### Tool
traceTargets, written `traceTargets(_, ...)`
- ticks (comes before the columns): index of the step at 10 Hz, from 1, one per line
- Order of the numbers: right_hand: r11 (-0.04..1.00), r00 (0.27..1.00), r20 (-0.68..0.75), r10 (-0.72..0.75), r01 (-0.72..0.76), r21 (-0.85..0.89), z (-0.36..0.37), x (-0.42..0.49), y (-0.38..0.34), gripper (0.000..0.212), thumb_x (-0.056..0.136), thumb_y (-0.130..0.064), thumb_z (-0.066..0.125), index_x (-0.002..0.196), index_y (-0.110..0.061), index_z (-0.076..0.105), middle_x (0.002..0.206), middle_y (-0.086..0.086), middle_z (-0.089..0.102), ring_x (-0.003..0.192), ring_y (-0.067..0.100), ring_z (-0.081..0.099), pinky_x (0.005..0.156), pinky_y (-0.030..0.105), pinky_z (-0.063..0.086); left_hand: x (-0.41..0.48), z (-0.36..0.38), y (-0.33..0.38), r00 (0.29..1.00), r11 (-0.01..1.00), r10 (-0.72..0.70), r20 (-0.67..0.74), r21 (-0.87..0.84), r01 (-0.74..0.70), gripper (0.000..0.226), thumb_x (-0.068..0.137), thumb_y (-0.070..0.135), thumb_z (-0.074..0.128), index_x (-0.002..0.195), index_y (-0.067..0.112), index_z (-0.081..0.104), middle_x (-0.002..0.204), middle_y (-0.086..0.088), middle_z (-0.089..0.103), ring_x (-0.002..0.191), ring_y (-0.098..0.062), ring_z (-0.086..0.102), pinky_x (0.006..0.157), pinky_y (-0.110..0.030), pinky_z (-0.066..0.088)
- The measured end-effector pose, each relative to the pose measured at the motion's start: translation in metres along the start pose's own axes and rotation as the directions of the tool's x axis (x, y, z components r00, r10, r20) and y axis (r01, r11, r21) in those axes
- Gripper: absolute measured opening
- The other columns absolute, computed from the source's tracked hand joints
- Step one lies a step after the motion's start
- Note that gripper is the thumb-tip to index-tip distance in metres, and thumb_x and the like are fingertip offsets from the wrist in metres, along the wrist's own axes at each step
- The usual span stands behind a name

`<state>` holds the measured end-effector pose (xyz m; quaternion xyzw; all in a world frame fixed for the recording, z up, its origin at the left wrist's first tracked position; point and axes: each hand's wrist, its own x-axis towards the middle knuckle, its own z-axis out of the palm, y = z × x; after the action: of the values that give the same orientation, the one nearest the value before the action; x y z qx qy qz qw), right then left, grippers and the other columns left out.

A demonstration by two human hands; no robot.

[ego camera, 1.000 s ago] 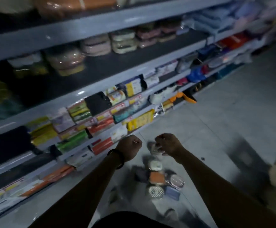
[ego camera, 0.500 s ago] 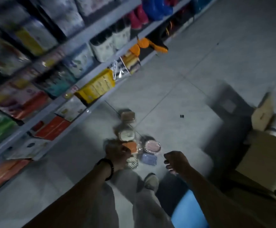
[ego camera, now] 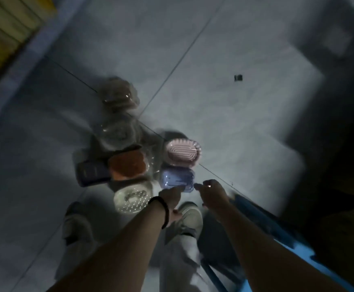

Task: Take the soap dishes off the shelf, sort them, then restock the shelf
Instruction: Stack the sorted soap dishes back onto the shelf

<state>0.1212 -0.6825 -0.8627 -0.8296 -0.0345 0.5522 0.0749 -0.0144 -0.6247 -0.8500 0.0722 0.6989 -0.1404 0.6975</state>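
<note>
- Person's left hand (ego camera: 170, 196), black band (ego camera: 165, 210) on the wrist, reaches down to the blue soap dish (ego camera: 177, 179). Fingers stretched out and touching its near edge, not wrapped round it.
- Right hand (ego camera: 212, 193) is at the same dish's near right corner, fingers bent toward the rim. Too blurred: can't tell if it pinches the rim or just sits beside it.
- Blue dish lies flat on the tiled floor (ego camera: 224, 114), just ahead of the person's shoe (ego camera: 190, 216).
- Pink ribbed soap dish (ego camera: 182, 152) touches the blue one on its far side.
- Left of those: orange dish (ego camera: 127, 166), with a dark dish (ego camera: 92, 173) against its left side.
- Clear perforated dish (ego camera: 132, 199) sits nearest the person, just left of the left wrist.
- Farther out in the same row: a clear dish (ego camera: 119, 131), then a brownish one (ego camera: 119, 95), both smeared by blur.
- Shelf edge (ego camera: 18, 60) runs across the top left, yellow packs (ego camera: 5, 28) behind it.
- Blue stool (ego camera: 262, 226) under the right forearm.
</note>
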Motion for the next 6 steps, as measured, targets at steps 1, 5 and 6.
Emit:
traceTargets(1,0.999,1.0,0.027,0.005,-0.006,0.05,0.018,0.042,0.01,0.101,0.059,-0.065,0.079,0.145,-0.02,0.052,0.129,0.014,0.067,0.117,0.033,0.066,0.1,0.053,0.059,0.058,0.016,0.001,0.993,0.984,0.045,-0.106,-0.167,-0.062,0.088,0.094,0.042,0.074,0.161,0.02,0.024,0.144,-0.015,0.05,0.108,-0.035,0.058,0.091,-0.049,0.059)
traceTargets(5,0.961,0.974,0.2,-0.105,0.048,0.271,0.048,0.088,0.009,0.027,0.084,-0.024,0.08,0.106,-0.024,0.066,0.107,0.008,0.072,0.092,0.021,0.064,0.085,0.045,0.055,0.121,-0.001,0.01,0.96,0.947,0.243,-0.136,-0.181,-0.265,0.079,0.085,0.042,0.074,0.155,0.023,0.042,0.15,-0.01,0.053,0.125,-0.033,0.06,0.08,-0.045,0.06)
traceTargets(6,0.955,0.972,0.211,-0.108,0.042,0.292,0.052,0.084,0.014,0.05,0.08,-0.032,0.08,0.124,-0.021,0.06,0.116,0.008,0.069,0.101,0.02,0.064,0.085,0.04,0.052,0.127,-0.005,0.006,0.963,0.954,0.249,-0.101,-0.148,-0.262,0.063,0.096,0.035,0.067,0.153,0.021,0.044,0.15,-0.011,0.053,0.126,-0.034,0.059,0.079,-0.041,0.057)
